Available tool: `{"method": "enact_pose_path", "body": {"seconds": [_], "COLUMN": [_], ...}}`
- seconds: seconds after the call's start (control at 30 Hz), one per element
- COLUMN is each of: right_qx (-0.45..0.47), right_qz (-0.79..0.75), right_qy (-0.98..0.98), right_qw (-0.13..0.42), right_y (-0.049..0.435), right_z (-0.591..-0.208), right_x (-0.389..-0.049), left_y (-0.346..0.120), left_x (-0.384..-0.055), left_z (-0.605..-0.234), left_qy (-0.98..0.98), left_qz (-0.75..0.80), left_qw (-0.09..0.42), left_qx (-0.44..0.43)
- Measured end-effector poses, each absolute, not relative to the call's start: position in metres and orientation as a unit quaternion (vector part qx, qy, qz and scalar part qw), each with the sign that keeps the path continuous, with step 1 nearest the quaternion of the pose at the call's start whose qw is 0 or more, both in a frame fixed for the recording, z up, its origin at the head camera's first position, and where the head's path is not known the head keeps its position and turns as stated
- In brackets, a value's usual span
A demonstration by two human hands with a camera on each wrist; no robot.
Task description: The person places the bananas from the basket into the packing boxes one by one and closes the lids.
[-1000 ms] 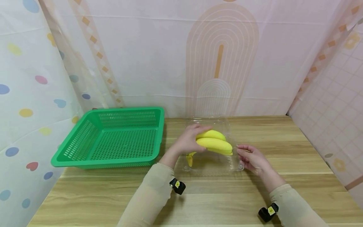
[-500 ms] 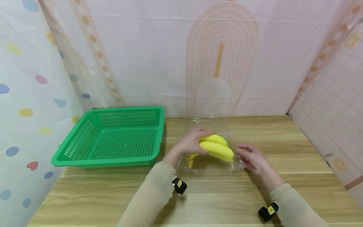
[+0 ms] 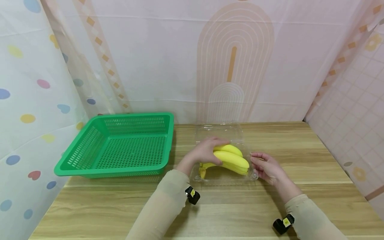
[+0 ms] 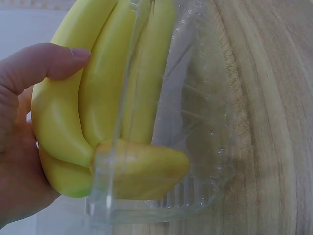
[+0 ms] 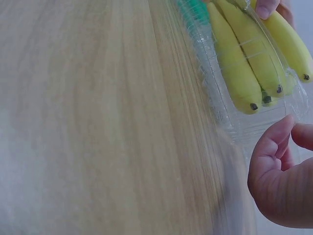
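My left hand [image 3: 205, 151] grips a bunch of yellow bananas [image 3: 232, 159], with the thumb lying across one banana in the left wrist view. The bunch is inside the base of a clear plastic clamshell container [image 3: 222, 182], its brownish stem end [image 4: 151, 171] toward the left wall. Behind the base, the hinged clear lid [image 3: 220, 132] lies back. At the container's right rim, my right hand [image 3: 267, 168] pinches the edge between thumb and fingers. Dark banana tips point toward that hand in the right wrist view. The left palm is mostly hidden by the fruit.
A green slotted plastic basket [image 3: 169, 146] stands to the left of the container on the wooden table [image 3: 228, 210]. Patterned cloth [image 3: 162, 60] hangs behind the table and along both sides.
My left hand has moved slightly right and toward me, lowering the bananas into the container base. The right hand stays at the rim.
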State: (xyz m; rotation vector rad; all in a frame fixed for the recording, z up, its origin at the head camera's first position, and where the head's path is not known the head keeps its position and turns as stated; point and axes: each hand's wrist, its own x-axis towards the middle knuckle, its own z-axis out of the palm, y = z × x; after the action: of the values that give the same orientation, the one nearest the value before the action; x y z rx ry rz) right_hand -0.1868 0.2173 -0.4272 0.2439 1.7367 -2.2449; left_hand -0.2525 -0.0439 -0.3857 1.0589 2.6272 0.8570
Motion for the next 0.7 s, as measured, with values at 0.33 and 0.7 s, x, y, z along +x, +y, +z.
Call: {"method": "enact_pose_path", "body": {"seconds": [0.33,0.7], "right_qx": [0.086,0.082], "right_qz": [-0.778,-0.785], "right_qy": [0.606,0.598], "right_qw": [0.143,0.139], "right_y": [0.2163,0.2176], "right_z": [-0.4278,-0.4305], "right_x": [-0.1865,-0.1864], "left_y": [-0.0433,-0.0416], "left_x": [-0.2529,-0.2569], "left_z": [-0.3912,-0.3947], "left_qy": [0.888,0.882], "left_qz": [0.279,0.268], "left_qw": [0.115,0.115], "left_qx": [0.347,0.369]}}
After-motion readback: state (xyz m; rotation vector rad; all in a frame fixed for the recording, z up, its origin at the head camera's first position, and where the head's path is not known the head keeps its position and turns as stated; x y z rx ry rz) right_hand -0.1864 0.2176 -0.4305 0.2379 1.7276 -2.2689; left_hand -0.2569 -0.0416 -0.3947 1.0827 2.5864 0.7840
